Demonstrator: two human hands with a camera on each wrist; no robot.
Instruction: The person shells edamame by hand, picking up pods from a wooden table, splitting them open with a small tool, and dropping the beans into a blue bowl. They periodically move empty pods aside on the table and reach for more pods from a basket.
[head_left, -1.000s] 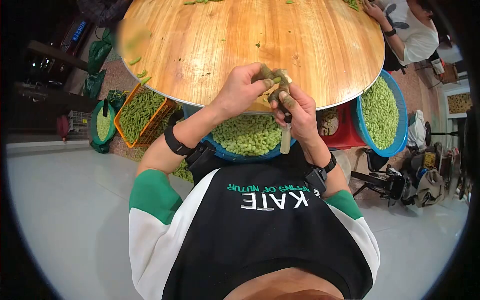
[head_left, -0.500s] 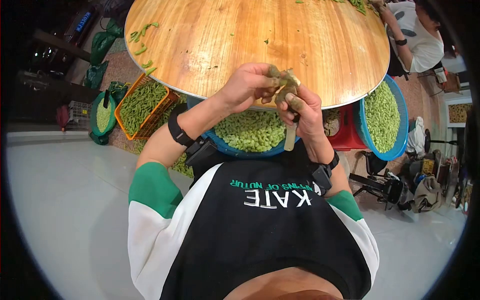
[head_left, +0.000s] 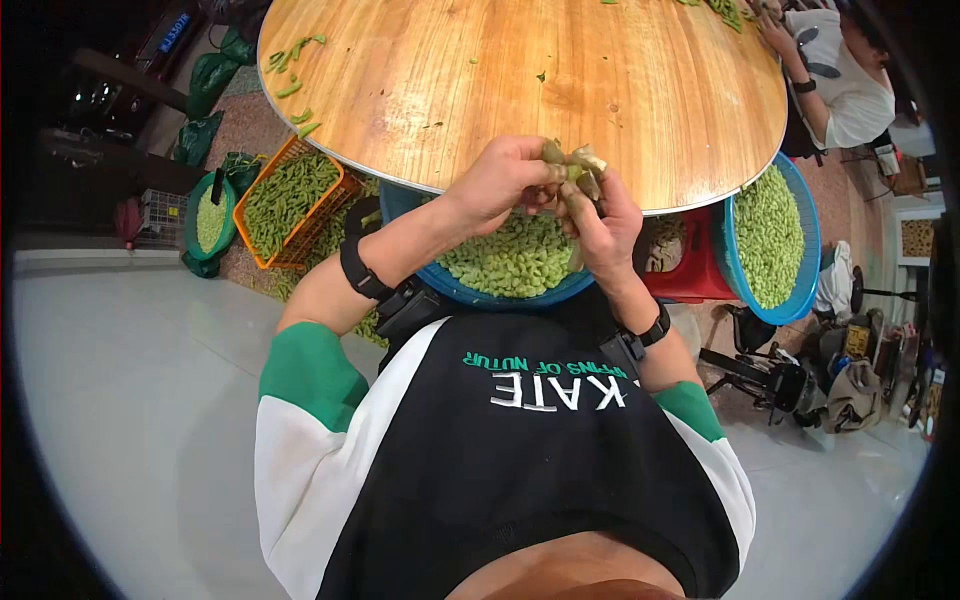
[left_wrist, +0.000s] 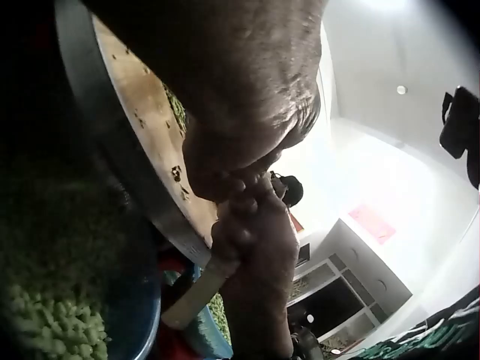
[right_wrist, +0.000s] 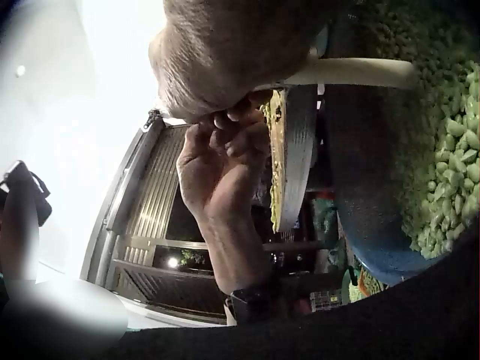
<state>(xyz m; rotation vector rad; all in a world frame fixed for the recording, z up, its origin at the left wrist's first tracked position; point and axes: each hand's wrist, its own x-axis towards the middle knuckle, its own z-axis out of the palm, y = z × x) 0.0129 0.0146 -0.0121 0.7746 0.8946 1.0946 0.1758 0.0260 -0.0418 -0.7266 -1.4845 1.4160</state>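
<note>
Both hands meet over the table's near edge, fingertips close together. My left hand (head_left: 508, 183) pinches a green bean pod (head_left: 573, 172), whose far part is covered by fingers. My right hand (head_left: 610, 228) touches the pod with its thumb and fingertips, which look stained brown-green. Curled fingers of that hand also grip a slim tool with a pale, round-ended handle (left_wrist: 193, 298), which sticks out below the palm; its other end is hidden. Under the hands is a blue basin (head_left: 545, 298) of shelled green beans (head_left: 505, 262).
A round wooden table (head_left: 480, 95) holds scattered pods (head_left: 290, 88) at its left edge. An orange crate (head_left: 300, 245) of pods stands at left. On the right are a red stool-like thing (head_left: 700, 270), another blue basin (head_left: 812, 255) of beans and a seated person (head_left: 850, 80).
The left hand has come back against the right one after a slight gap. My right hand has turned, so the pale handle shows less in the head view.
</note>
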